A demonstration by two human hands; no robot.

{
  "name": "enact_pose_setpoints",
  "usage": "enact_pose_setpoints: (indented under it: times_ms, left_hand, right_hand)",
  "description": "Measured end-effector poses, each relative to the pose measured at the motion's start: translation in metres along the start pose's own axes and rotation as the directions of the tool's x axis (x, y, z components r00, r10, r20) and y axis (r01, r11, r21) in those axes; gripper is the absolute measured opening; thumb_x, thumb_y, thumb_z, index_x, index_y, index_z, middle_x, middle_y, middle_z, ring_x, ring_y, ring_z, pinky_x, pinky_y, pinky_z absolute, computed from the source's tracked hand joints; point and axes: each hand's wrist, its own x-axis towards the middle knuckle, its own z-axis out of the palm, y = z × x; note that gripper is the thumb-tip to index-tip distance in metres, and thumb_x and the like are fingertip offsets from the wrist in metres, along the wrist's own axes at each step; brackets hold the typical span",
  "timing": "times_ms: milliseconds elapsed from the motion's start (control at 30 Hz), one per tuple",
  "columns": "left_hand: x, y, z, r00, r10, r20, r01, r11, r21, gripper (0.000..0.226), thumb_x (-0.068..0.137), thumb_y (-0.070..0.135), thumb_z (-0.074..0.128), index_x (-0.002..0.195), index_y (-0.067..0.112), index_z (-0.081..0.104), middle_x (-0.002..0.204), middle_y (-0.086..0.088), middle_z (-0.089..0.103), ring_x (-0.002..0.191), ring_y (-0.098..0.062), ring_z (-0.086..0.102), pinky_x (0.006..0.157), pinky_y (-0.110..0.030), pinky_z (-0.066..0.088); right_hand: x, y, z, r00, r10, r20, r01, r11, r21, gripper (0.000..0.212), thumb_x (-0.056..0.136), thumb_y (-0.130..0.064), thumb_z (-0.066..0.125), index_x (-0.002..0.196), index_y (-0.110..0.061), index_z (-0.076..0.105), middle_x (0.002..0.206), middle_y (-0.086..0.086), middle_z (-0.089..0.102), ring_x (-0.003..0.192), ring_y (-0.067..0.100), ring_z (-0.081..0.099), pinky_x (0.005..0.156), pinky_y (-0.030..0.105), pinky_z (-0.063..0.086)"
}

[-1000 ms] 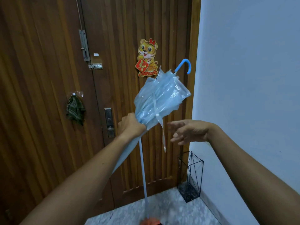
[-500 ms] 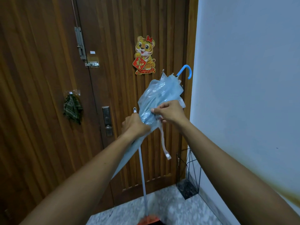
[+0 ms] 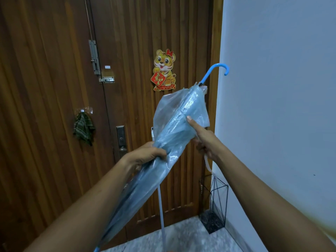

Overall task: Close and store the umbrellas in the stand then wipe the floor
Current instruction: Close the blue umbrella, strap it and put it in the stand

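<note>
Your left hand clamps its fingers around the folded blue umbrella, held aslant above and left of the wire stand. Your right hand lays its forefinger straight on the canopy, other fingers curled on the strap.

Entrance hall of a home, just inside the front door.
A slatted wooden door with a slide bolt and a metal lock plate filled the view. A cartoon tiger sticker was stuck on it and a checked cloth hung from a hook. A black wire umbrella stand stood in the corner on speckled stone floor, against a plain pale wall.
</note>
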Motion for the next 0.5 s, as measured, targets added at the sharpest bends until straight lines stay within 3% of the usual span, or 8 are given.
enact_pose_setpoints:
  times_ms: [133,200,267,333,367,433,500]
  left_hand:
    - [-0.007,0.01,0.004,0.976,-0.152,0.156,0.159,0.987,-0.034,0.041,0.06,0.011,0.068,0.099,0.0,0.067,0.08,-0.015,0.068,0.067,-0.026,0.066,0.067,-0.032,0.054]
    - [-0.006,0.013,0.002,0.955,-0.197,0.223,0.204,0.979,-0.007,0.046,0.057,0.011,0.071,0.101,-0.001,0.067,0.085,-0.016,0.07,0.074,-0.028,0.067,0.075,-0.036,0.054]
    - [-0.005,0.014,-0.003,0.933,-0.197,0.302,0.189,0.98,0.057,0.052,0.065,0.011,0.077,0.115,0.0,0.064,0.101,-0.017,0.071,0.092,-0.032,0.068,0.091,-0.044,0.053]
    - [-0.005,0.014,-0.006,0.925,-0.131,0.356,0.118,0.991,0.056,0.057,0.079,0.01,0.077,0.131,0.005,0.056,0.122,-0.018,0.067,0.114,-0.037,0.063,0.105,-0.052,0.047]
    - [-0.003,0.013,-0.006,0.944,-0.068,0.322,0.066,0.998,0.016,0.063,0.079,0.012,0.078,0.137,0.01,0.051,0.129,-0.016,0.064,0.12,-0.036,0.061,0.107,-0.053,0.045]
    - [0.002,0.011,0.0,0.99,0.069,0.124,-0.063,0.997,-0.052,0.087,0.069,0.022,0.088,0.141,0.024,0.041,0.134,-0.005,0.062,0.122,-0.028,0.061,0.107,-0.051,0.047]
    - [0.006,0.011,0.014,0.979,0.204,0.025,-0.206,0.975,0.078,0.111,0.055,0.032,0.098,0.144,0.034,0.031,0.135,0.004,0.059,0.123,-0.017,0.06,0.105,-0.044,0.049]
  right_hand:
    - [-0.008,-0.006,0.003,0.984,0.05,0.17,-0.062,0.996,0.068,0.061,0.074,-0.078,0.065,0.091,-0.019,0.062,0.059,-0.005,0.065,0.047,0.008,0.05,0.047,0.021,0.037]
    - [-0.012,-0.008,0.005,0.968,-0.034,0.248,-0.023,0.974,0.225,0.054,0.075,-0.065,0.07,0.096,-0.016,0.066,0.077,-0.001,0.076,0.069,0.017,0.068,0.064,0.026,0.051]
    - [-0.012,-0.011,0.006,0.963,-0.143,0.228,0.062,0.942,0.329,0.051,0.079,-0.048,0.076,0.116,-0.015,0.067,0.104,0.003,0.079,0.096,0.023,0.076,0.087,0.041,0.059]
    - [-0.011,-0.014,0.009,0.958,-0.227,0.178,0.157,0.928,0.338,0.05,0.084,-0.034,0.08,0.126,-0.014,0.063,0.113,0.008,0.076,0.103,0.026,0.074,0.091,0.047,0.059]
    - [-0.011,-0.014,0.011,0.958,-0.246,0.146,0.19,0.929,0.317,0.049,0.084,-0.03,0.081,0.125,-0.012,0.064,0.114,0.009,0.076,0.102,0.027,0.075,0.09,0.047,0.06]
    - [-0.01,-0.014,0.015,0.959,-0.274,0.077,0.247,0.935,0.254,0.046,0.082,-0.027,0.084,0.121,-0.01,0.066,0.112,0.009,0.076,0.097,0.024,0.076,0.085,0.042,0.062]
    - [-0.011,-0.012,0.02,0.95,-0.298,0.089,0.274,0.938,0.215,0.042,0.083,-0.025,0.083,0.119,-0.013,0.065,0.11,0.008,0.077,0.093,0.021,0.077,0.076,0.035,0.063]
